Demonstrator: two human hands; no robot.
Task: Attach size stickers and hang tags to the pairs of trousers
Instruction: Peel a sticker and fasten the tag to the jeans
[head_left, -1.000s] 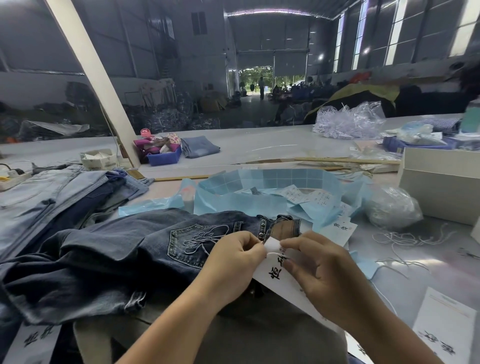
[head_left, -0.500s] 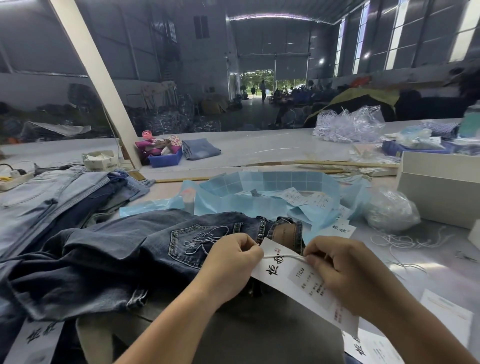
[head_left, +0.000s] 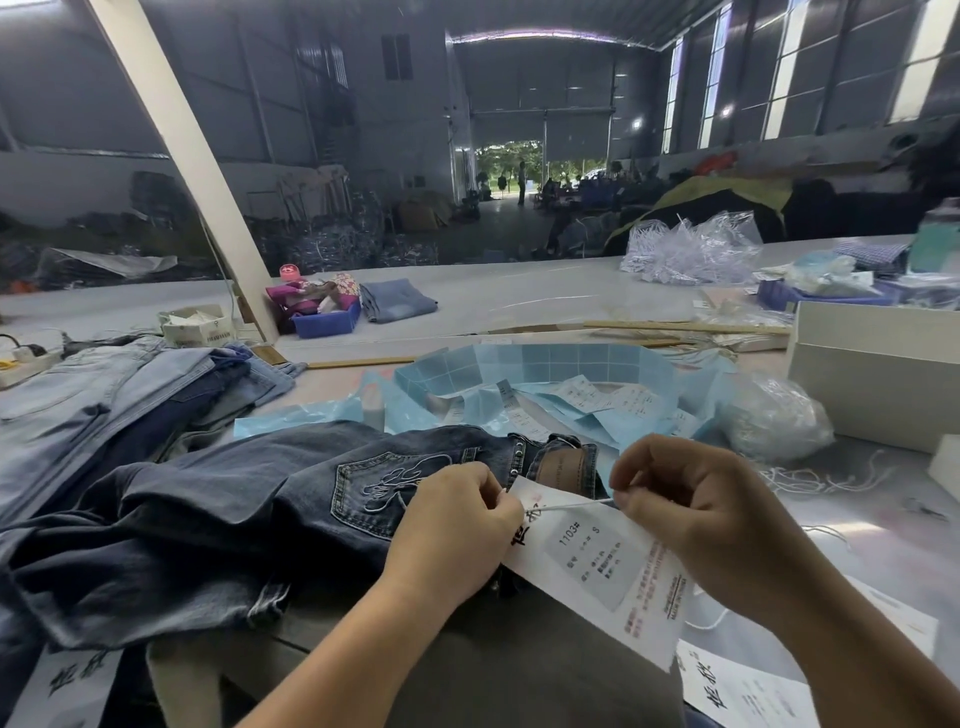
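Head view of a hang tag being strung. The left hand (head_left: 454, 525) pinches the top end of the white hang tag (head_left: 597, 558), fingers curled onto the card where the white string (head_left: 571, 503) leaves it. The right hand (head_left: 696, 512) has its fingers curled round the other end of that string, which runs taut and almost level between the two hands. The tag's long axis slopes from the left hand's pinch down and to the right, passing under the right hand and over the edge of the table (head_left: 857, 519). It lies printed side up, showing a size panel marked S. The dark jeans (head_left: 291, 499) lie directly behind both hands, waistband to the right, with the brown leather patch (head_left: 561, 467) just beyond the string's midpoint and between the hands. The relation that matters is that the waistband lies away from the person, just behind the string (whether the string already passes through a belt loop cannot be told). The right hand is judged nearer the patch and better placed to carry the free end there, while the left hand steadies the card. More tags (head_left: 748, 686) lie at lower right, and loose strings (head_left: 810, 475) lie beyond the right hand.
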